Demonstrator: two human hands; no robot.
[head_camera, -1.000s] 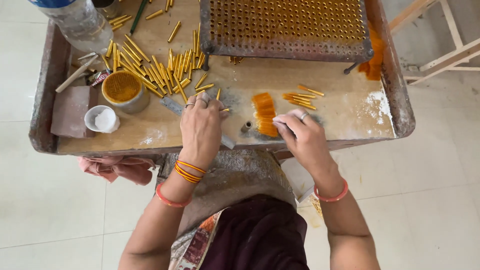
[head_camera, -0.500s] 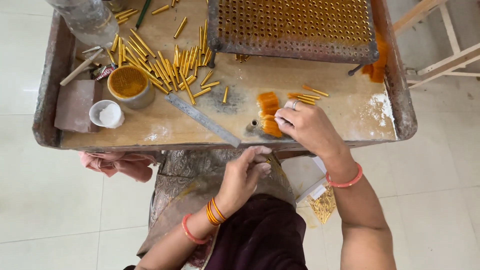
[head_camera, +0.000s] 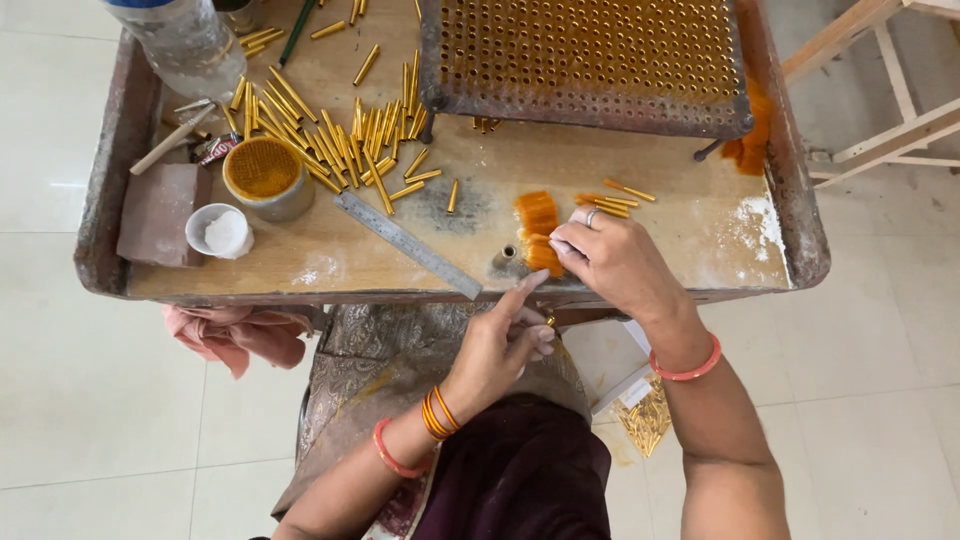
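We look straight down on a low wooden work tray (head_camera: 300, 270) with raised, worn edges. The right hand (head_camera: 615, 262) rests on the tray surface, its fingers curled and pinching the near end of a small stack of orange strips (head_camera: 538, 225); a ring shows on one finger. The left hand (head_camera: 500, 345) sits below the tray's near edge, over the lap, index finger extended towards the edge, the other fingers loosely folded around a small gold piece (head_camera: 549, 321) whose form we cannot make out. A steel ruler (head_camera: 405, 243) lies diagonally on the tray, left of the orange strips and apart from both hands. Further back, thin golden tubes (head_camera: 340, 135) lie scattered in a loose heap. A round tin of orange powder (head_camera: 264, 175) and a small white cup (head_camera: 222, 230) stand at the left, beside a flat pinkish block (head_camera: 158, 212). A rusted perforated metal plate (head_camera: 590, 60) covers the far right of the tray.
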